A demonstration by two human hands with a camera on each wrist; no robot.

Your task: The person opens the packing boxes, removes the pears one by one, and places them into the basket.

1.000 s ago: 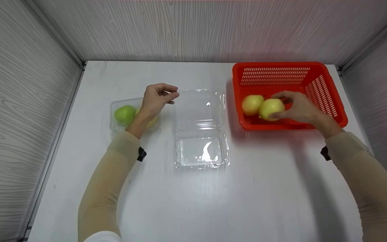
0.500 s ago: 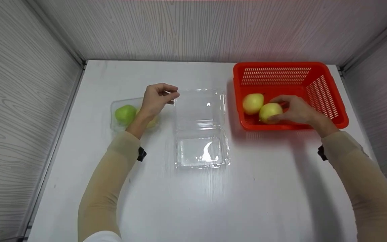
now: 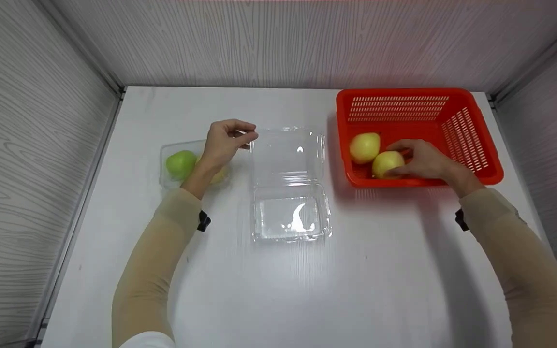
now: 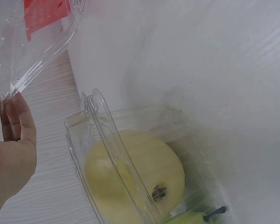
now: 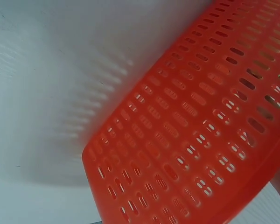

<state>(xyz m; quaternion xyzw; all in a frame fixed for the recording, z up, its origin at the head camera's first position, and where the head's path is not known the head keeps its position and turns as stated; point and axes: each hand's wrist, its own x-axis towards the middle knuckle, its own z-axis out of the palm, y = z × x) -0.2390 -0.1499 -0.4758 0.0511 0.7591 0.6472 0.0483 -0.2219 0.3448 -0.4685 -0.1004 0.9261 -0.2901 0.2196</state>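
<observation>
As the head view opens up, an open box (image 3: 285,217) lies left of the red basket (image 3: 404,93), with a packed box (image 3: 164,180) farther left, partly behind the left arm (image 3: 155,251). Inside the basket, at its left end, the right hand (image 3: 423,159) curls thumb and fingers round a yellow fruit (image 3: 387,164), smooth and rounded, another fruit (image 3: 364,148) just beside it. And the held one sits lower than a second ago! Over to the left wrist: the left hand (image 4: 13,144) pinches the open box's lid (image 4: 46,54), left of the basket. Right wrist now, and the slotted wall (image 5: 172,121) blocks the view; fingers there, cannot tell.
</observation>
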